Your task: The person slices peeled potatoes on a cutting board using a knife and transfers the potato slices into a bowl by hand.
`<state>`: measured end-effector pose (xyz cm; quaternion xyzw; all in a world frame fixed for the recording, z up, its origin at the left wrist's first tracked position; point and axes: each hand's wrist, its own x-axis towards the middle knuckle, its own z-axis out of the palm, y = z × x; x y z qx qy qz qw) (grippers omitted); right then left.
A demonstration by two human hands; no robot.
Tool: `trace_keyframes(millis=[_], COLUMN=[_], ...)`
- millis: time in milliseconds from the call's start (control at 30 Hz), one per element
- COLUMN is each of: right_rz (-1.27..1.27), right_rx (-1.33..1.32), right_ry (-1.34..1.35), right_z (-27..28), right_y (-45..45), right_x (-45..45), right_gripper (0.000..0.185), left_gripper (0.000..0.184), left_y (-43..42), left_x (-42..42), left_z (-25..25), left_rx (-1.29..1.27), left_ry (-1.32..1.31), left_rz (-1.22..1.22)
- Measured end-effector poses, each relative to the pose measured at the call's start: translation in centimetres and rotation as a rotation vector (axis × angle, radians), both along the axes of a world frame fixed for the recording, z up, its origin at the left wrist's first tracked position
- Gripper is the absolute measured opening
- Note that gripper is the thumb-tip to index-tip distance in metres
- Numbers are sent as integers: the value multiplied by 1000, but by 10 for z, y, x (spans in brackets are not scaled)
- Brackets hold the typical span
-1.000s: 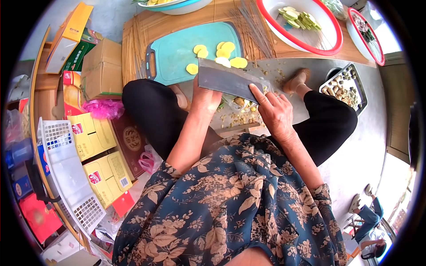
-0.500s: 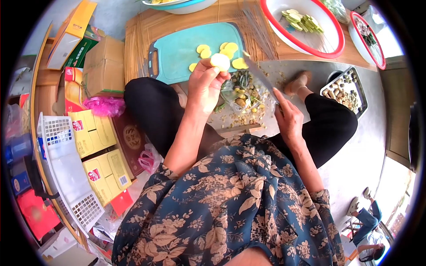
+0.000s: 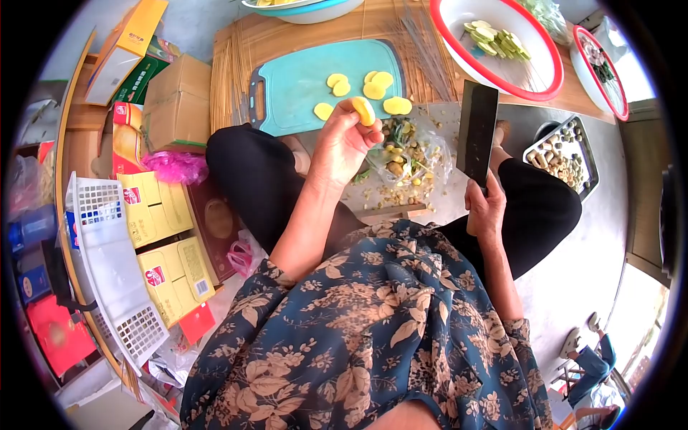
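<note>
Pinched between the thumb and fingers of my left hand (image 3: 338, 149) is a peeled yellow potato piece (image 3: 363, 111), raised in front of the near edge of the turquoise cutting board (image 3: 287, 86). My right hand (image 3: 485, 204) grips the handle of a cleaver (image 3: 478, 132), its broad dark blade pointing up and away from me. Several yellow potato slices (image 3: 374, 90) lie on the board, singly and in small overlapping groups. Below my hands, on the floor, a clear plastic bag (image 3: 430, 154) holds peelings and scraps.
A red-rimmed basin (image 3: 459, 54) with green slices (image 3: 494, 39) stands on the wooden table (image 3: 322, 29), beside thin skewers (image 3: 423, 50). A tray of mushroom-like pieces (image 3: 562, 154) is at right. Boxes (image 3: 175, 100) and a white basket (image 3: 107, 251) fill the left. Another person's legs (image 3: 593, 362) show lower right.
The cleaver has swung away to the right and turned its blade face toward me. The potato piece in my left hand has tipped onto its edge. The view has shifted slightly.
</note>
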<state>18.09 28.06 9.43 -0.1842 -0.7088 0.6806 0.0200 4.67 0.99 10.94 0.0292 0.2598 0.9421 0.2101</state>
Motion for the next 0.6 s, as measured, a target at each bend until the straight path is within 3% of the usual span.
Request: trace_keyframes(millis=[100,167,233,300,467,600], right_rz=[-30,-11,-17,-22,-41,-38], right_rx=[-48,-54,-80,-106,-246,-212], right_ry=[-27,-74,-98,-122,-139,-163], right_z=[-1,2,-4,-7,-15,-17], right_y=[-3,-3,0,3,6,7], right_x=[-1,-2,-3,-3,3,5], right_gripper=[35,13,10,7,8,8], left_gripper=[15,14,13,15,16,21], left_y=[-13,-20,-20,-23,-23,-27], left_x=[-6,-10,-16,-22,-54,-69], left_z=[-22,-39,-53,-63,-80,-82], left_rx=[-133,-596,-706,-1004,-1150,-1142], left_ry=[-51,-184,-228,-196,-66,-62], left_rz=[-5,56,105,94,221,237])
